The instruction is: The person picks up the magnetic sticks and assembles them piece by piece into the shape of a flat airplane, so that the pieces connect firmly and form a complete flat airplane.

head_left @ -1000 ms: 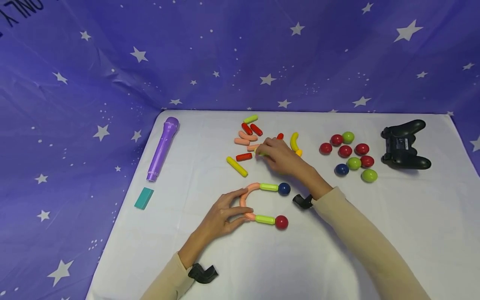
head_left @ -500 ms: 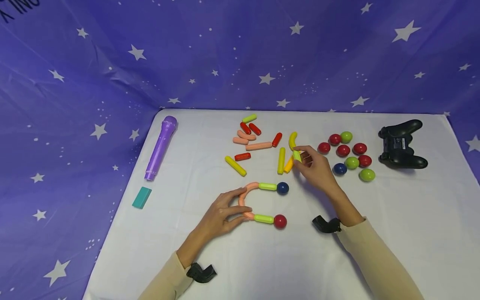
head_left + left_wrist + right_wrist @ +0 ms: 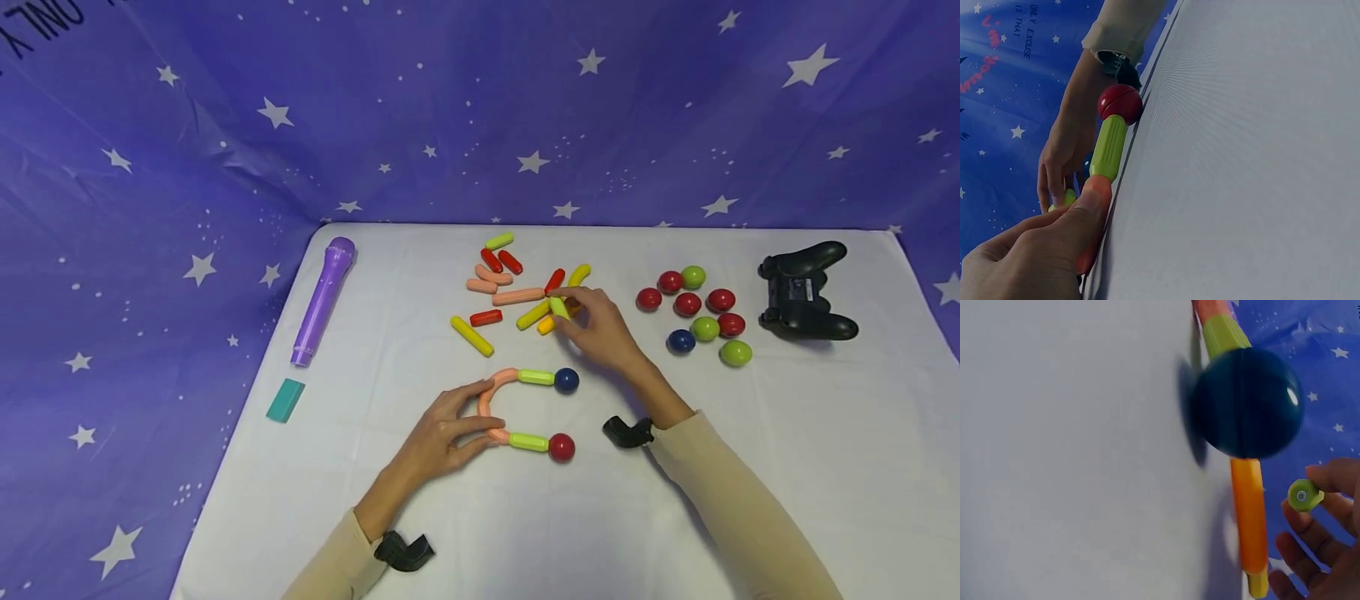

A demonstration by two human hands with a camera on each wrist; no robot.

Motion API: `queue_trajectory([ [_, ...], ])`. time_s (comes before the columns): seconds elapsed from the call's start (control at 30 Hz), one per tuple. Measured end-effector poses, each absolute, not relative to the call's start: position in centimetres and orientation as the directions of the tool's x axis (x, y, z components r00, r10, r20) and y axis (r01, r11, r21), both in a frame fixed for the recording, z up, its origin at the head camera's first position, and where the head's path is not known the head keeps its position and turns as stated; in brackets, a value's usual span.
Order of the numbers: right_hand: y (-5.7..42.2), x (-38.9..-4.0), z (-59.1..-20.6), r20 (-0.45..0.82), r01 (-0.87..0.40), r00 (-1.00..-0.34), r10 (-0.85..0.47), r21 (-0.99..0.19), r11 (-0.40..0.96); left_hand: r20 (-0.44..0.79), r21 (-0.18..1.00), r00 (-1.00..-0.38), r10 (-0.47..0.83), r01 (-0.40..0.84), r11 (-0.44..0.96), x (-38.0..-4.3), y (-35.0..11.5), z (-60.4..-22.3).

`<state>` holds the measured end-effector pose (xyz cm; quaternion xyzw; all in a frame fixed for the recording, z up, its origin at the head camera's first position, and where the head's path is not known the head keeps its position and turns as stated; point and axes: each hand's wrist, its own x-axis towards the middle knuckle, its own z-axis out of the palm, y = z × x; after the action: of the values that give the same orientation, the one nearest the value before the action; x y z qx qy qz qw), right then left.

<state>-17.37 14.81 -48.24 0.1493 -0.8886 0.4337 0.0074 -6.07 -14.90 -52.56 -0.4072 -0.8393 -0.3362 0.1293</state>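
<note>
My left hand (image 3: 435, 435) holds a U-shaped build at its bend of pink curved rods (image 3: 485, 403). Two lime-green rods, an upper one (image 3: 536, 377) and a lower one (image 3: 529, 442), extend rightward from the bend. A dark blue ball (image 3: 566, 381) caps the upper arm and a red ball (image 3: 562, 447) the lower. Farther back, my right hand (image 3: 600, 335) pinches a short lime-green rod (image 3: 1302, 495) between thumb and fingers; a round metal dot shows in its end. Close by that hand lie a straight yellow rod (image 3: 532, 316) and an orange rod (image 3: 1249, 515), partly covered in the head view.
Loose red, pink (image 3: 517, 297) and yellow rods lie at the back middle. Several red, green and blue balls (image 3: 687, 304) sit to the right, beside a black game controller (image 3: 797, 289). On the left are a purple toy microphone (image 3: 324, 302) and a teal block (image 3: 286, 400).
My right hand went right, then back left, with the lime-green rod. Since half a second ago the straight yellow and orange rods have shifted left and the yellow one has turned. My left hand stays put.
</note>
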Motion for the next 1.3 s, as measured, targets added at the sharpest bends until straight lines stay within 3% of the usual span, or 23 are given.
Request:
queue_trajectory([
  [0.2,14.9,-18.4,-48.0,0.135,-0.252,-0.963,-0.234,-0.756,0.604,0.501,0.458,-0.636,0.587,0.771,0.443,-6.1,-14.9,-52.6],
  [0.57,12.0,-20.5,-47.7,0.028,-0.273,-0.919,-0.393,-0.766,0.582,0.499,0.455,-0.628,0.598,0.776,0.436,-6.6,-15.0,-52.3],
  [0.7,11.6,-20.1,-47.9,0.071,-0.340,-0.884,-0.462,-0.776,0.531,0.496,0.453,-0.631,0.597,0.774,0.442,-6.4,-15.0,-52.5],
  [0.83,12.6,-18.5,-47.5,0.076,-0.266,-0.932,-0.354,-0.807,0.527,0.488,0.455,-0.636,0.598,0.770,0.447,-6.2,-14.9,-52.6],
  [1.03,15.1,-15.6,-47.2,-0.083,-0.013,-0.985,-0.155,-0.844,0.536,0.460,0.478,-0.666,0.587,0.743,0.468,-6.2,-14.9,-52.3],
  [1.3,16.0,-13.6,-48.4,-0.119,0.005,-0.981,-0.151,-0.802,0.597,0.469,0.474,-0.660,0.588,0.749,0.463,-6.2,-14.8,-52.7],
])
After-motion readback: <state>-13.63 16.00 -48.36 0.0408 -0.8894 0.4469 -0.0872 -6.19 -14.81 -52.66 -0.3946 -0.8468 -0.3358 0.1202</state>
